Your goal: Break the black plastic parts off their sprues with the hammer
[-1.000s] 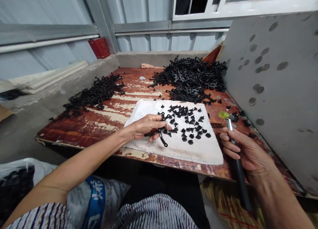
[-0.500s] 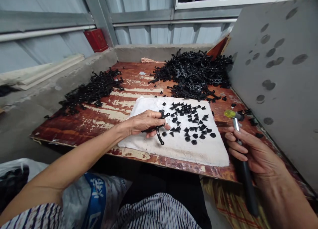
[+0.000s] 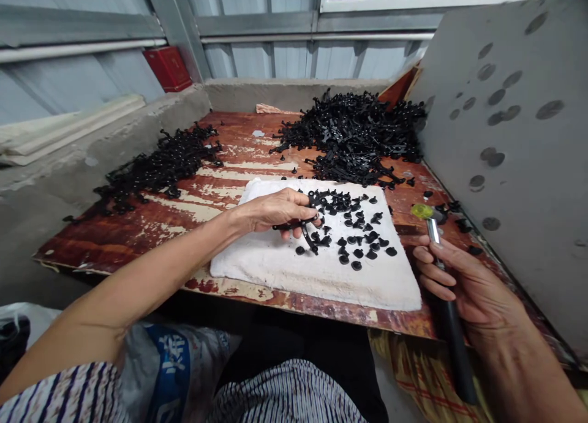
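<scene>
The left hand (image 3: 285, 212) pinches black strips (image 3: 309, 237), one slanting out below it toward the right; loose studs (image 3: 349, 223) lie just right, farther from the right hand (image 3: 462, 276), which grips a mallet (image 3: 454, 331)

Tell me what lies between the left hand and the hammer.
In the head view: scattered small black pieces on the white cloth, then reddish tabletop.

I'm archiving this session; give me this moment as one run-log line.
left hand: holding black strips over white cloth | right hand: gripping hammer | white cloth: small black studs scattered
</scene>
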`<state>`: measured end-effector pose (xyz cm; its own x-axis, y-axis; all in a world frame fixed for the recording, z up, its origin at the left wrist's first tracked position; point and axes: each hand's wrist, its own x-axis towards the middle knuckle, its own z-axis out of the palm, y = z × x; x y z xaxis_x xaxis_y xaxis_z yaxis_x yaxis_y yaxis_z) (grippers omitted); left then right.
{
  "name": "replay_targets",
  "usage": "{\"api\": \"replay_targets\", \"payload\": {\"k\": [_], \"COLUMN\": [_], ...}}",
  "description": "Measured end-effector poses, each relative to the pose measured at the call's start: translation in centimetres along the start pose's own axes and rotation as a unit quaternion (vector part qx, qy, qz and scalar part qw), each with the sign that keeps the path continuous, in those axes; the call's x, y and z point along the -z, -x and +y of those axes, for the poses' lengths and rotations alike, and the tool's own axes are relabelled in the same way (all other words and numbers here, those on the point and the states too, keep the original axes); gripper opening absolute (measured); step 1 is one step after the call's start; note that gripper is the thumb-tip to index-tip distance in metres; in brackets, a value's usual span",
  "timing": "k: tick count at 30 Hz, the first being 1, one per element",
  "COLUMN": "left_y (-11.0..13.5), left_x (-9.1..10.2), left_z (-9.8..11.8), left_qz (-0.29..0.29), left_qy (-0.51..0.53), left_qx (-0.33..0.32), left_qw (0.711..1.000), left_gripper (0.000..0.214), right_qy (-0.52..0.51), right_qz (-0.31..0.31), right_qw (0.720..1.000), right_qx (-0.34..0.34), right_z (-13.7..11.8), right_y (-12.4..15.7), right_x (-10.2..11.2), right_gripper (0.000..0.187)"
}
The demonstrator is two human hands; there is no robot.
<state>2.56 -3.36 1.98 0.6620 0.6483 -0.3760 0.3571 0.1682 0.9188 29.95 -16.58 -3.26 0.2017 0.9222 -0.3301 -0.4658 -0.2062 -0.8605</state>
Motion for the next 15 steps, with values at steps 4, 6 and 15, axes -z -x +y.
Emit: {"api": "replay_targets", "payload": {"k": [4,6,15], "left_y": [1.9,3.0,6.1], "left_x": [0.9,1.1,-1.2], "left_z": [-0.6,-1.2,-3.8], "left_qz": [-0.016,-0.026,0.018], "left_qy": [0.027,0.047,0.056], "left_qx": [0.0,0.005,0.065], "left_qw": [0.999,0.999,0.996], "left_gripper": [0.023,0.024,0.025], "right_qy": [0.006,0.008,0.022], "right_qz": [0.001,0.001,0.016], "right_qw": [1.0,1.0,1.0], "right_qx": [0.0,-0.002,-0.005], "right_z": [0.1,0.1,0.2], "right_y": [0.0,-0.1,0.0], "right_x": [0.1,0.2,0.2], "right_gripper": [0.027,0.027,0.03]}}
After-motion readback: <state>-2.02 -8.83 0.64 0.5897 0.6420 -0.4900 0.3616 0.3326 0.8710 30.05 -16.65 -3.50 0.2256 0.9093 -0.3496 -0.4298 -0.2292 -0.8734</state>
